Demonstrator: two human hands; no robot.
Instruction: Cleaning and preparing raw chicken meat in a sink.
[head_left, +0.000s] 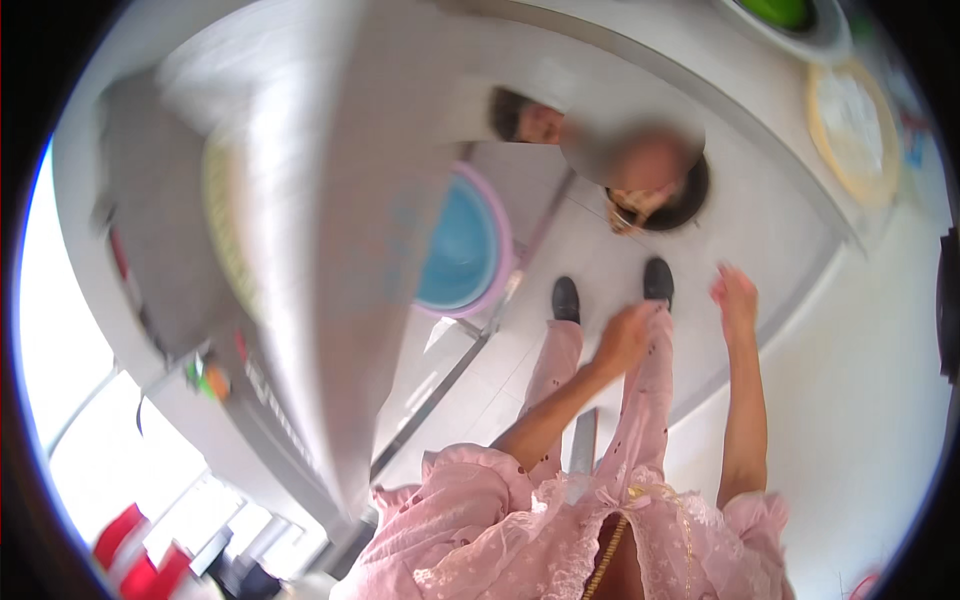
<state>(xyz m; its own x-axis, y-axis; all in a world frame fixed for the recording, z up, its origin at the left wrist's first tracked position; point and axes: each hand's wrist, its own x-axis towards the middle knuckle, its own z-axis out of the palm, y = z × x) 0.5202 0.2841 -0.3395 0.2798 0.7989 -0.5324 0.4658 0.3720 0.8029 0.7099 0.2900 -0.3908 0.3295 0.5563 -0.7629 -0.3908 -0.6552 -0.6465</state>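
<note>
My left hand hangs in front of my right trouser leg, its fingers curled and mostly turned from view. Blur hides whether it holds anything. To the right, my right hand is held out over the pale floor, fingers loosely bent and apart, with nothing seen in it. Both black shoes stand on the tiles below. Just ahead of them is another person, low in the view, with dark hair and patterned clothing.
A blue basin within a pink-rimmed one lies left, beyond a metal floor track. A blurred upright panel fills the near left. Back right are a yellow-rimmed round item and a white vessel.
</note>
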